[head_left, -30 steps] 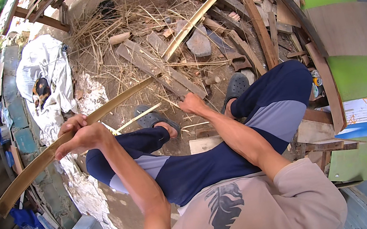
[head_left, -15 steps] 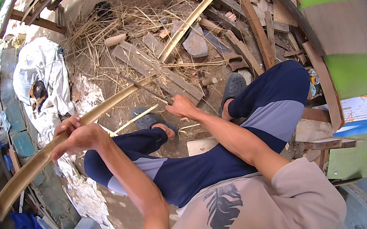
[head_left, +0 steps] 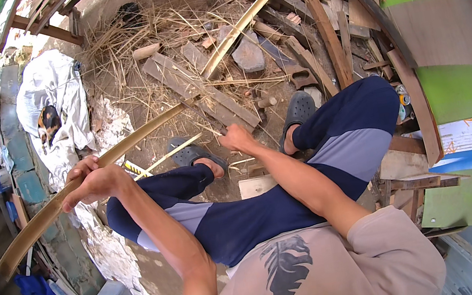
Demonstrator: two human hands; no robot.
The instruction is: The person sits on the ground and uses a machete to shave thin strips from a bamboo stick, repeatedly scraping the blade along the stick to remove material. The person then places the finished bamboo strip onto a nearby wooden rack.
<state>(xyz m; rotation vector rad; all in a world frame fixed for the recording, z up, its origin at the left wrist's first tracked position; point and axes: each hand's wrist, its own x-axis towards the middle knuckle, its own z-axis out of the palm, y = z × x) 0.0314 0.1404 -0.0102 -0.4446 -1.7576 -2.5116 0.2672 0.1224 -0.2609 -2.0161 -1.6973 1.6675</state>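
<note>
My left hand [head_left: 92,181] is closed around a long split bamboo strip [head_left: 143,129], which slants from the lower left up to the middle. The strip's hollow inner face shows at its near end. My right hand [head_left: 238,138] is a fist between my knees, on the handle of a long, thin knife. Its blade is hard to make out now, pointing toward the strip's far end. Thin bamboo slivers [head_left: 172,154] lie below the strip, by my left clog [head_left: 189,153].
Another split bamboo length [head_left: 249,18] leans over planks [head_left: 213,98] ahead. A handsaw [head_left: 301,78] and a stone [head_left: 248,54] lie beside scrap wood. Straw-like shavings [head_left: 126,41] cover the ground. A calico cat [head_left: 49,123] rests on white sacking [head_left: 61,76] at left.
My right hand has moved slightly right and down, and the knife blade shows less than before. My left hand has shifted slightly left; the strip has tilted and moved a little.
</note>
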